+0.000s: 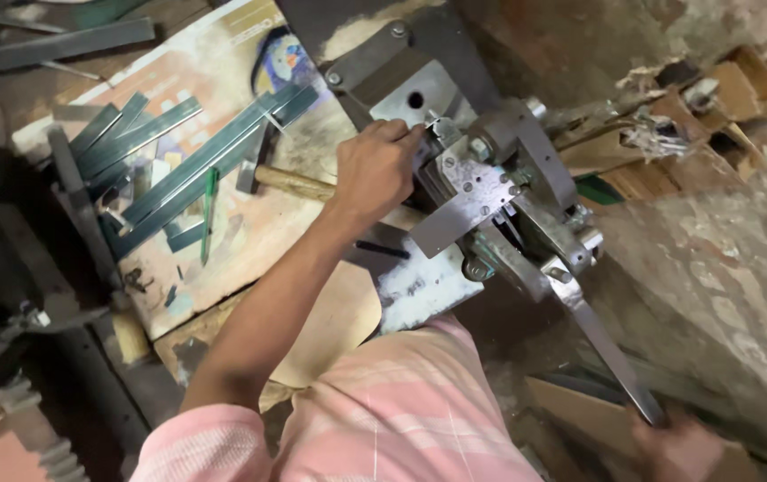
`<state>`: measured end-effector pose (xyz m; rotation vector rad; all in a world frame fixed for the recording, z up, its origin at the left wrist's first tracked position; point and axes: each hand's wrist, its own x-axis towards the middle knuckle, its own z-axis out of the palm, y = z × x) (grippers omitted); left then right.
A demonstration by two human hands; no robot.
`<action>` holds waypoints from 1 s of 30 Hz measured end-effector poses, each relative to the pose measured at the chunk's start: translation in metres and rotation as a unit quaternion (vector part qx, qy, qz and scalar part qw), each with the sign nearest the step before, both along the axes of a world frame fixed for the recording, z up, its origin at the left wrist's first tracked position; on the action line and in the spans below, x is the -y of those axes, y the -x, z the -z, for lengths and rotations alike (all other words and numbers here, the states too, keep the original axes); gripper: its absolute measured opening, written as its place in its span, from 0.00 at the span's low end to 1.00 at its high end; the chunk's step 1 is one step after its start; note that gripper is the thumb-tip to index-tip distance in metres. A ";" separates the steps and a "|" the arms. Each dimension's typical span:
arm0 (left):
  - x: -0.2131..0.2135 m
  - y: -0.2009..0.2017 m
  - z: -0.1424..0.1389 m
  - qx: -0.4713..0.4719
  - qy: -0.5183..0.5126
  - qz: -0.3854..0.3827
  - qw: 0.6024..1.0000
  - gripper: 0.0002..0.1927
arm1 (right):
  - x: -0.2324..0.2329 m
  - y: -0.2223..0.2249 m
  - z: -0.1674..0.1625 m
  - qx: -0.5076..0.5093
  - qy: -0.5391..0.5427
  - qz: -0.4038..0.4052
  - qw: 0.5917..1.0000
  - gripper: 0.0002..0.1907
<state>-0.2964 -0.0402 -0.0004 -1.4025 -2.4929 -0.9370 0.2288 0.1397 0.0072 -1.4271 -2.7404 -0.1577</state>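
Lever (611, 353) of the hand press (482, 192) is a flat steel bar whose long axis slants from the machine's pivot, up and left, down to the lower right of the view, where your right hand (683, 446) has it by the free end. That hand is wrapped shut around the bar's tip; its fingers are blurred, so you can tell no more than that. One lever, one press, sitting at the right end of the wooden bench (223, 259) directly ahead of you.

Your left hand (375, 170) reaches across to the top of the press, fingers drawn together and pinched at something small against the grey die block (419, 98); what they pinch is hidden by the knuckles.

Left of your forearm lies a loose heap of dark green metal strips (178, 170), most with their long axes running from lower left to upper right. They overlap, so you can count roughly a dozen but no exact figure. One wooden hammer handle (294, 183) lies on the bench just beside your left wrist, its head end hidden under the strips. Torn cardboard boxes (669, 125) are piled behind the press at the upper right.
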 end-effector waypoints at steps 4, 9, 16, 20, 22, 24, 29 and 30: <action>-0.002 0.001 0.000 0.001 0.000 -0.004 1.000 0.17 | 0.002 0.006 0.007 0.047 0.002 0.020 0.999 0.22; -0.007 0.001 0.000 -0.007 -0.006 0.002 1.000 0.20 | -0.008 -0.001 0.011 -0.003 0.063 0.029 0.998 0.20; -0.008 0.004 -0.001 0.002 -0.014 0.016 1.000 0.21 | 0.002 0.016 -0.014 -0.037 0.040 -0.047 0.997 0.18; -0.006 0.004 -0.007 0.014 -0.006 0.005 1.000 0.20 | 0.014 0.035 0.000 0.027 -0.053 -0.010 0.998 0.23; -0.009 0.006 -0.009 -0.022 -0.025 0.017 0.999 0.19 | 0.011 0.037 0.009 -0.079 -0.056 -0.056 0.994 0.22; -0.003 0.002 -0.008 -0.043 -0.026 0.009 0.999 0.17 | 0.011 0.032 0.020 -0.089 -0.028 -0.057 0.994 0.21; 0.012 -0.005 0.005 -0.033 -0.074 -0.036 0.996 0.12 | 0.003 0.017 0.004 0.064 -0.049 -0.014 0.997 0.22; 0.013 -0.006 0.008 -0.033 -0.070 -0.043 0.996 0.11 | 0.002 0.018 -0.006 0.035 -0.042 -0.015 0.998 0.20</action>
